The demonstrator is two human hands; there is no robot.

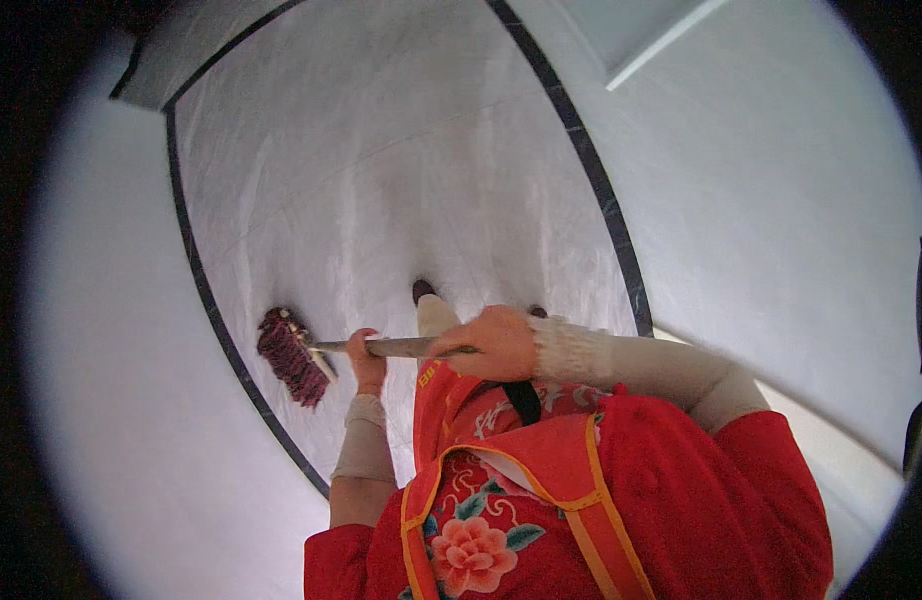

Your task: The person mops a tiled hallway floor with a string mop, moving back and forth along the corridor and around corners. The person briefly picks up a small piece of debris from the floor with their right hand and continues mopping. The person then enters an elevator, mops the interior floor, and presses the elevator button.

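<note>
Both of my hands grip the pole [397, 347] of a flat mop, which runs sideways in front of my body. My left hand [367, 362] is closed around it near the mop head, and my right hand [498, 343] holds it further up, in front of my waist. The mop head [294, 358] has dark red-purple fringe and a pale frame. It lies to my left over the shiny floor, near the dark border. My fingers hide parts of the pole.
A pale, glossy floor [401, 187] stretches ahead between dark border strips [581, 142] and white walls [768, 195]. One of my dark shoes [423, 289] shows ahead of my red apron [506, 442]. A white strip [667, 43] crosses the upper right.
</note>
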